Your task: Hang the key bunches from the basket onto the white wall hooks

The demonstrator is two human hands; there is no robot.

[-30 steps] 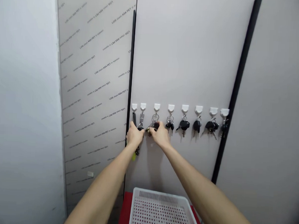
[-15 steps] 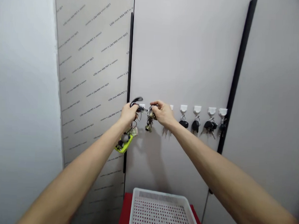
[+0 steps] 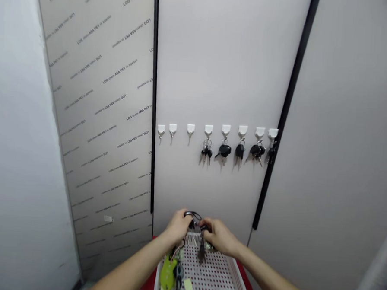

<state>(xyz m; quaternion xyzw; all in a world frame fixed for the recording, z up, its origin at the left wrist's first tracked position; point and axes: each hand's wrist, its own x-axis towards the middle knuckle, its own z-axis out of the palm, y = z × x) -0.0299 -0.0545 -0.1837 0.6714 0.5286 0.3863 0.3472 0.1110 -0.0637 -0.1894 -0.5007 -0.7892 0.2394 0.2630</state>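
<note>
My left hand (image 3: 178,226) is closed on a key bunch with a black loop at its top. From that bunch dangle a yellow-green charm (image 3: 168,274) and a grey-and-black piece (image 3: 179,274). Beside it, my right hand (image 3: 219,236) pinches a second key bunch (image 3: 202,249), its metal keys pointing down. Both hands are over the far end of a white perforated basket (image 3: 238,279). Whether the charm touches the basket floor I cannot tell. A small pale yellow piece (image 3: 188,285) shows at the basket's near left.
A row of white hooks (image 3: 191,128) runs along the grey panel; black-headed keys (image 3: 224,150) hang from those towards the right. Dark vertical strips (image 3: 153,117) edge the panel. Something red (image 3: 246,282) lies under the basket. Printed film covers the left panel (image 3: 110,114).
Both hands have come down from the hooks to the basket, each still holding its key bunch. Three hooks at the left now show nothing on them. The view has tilted and shifted.
</note>
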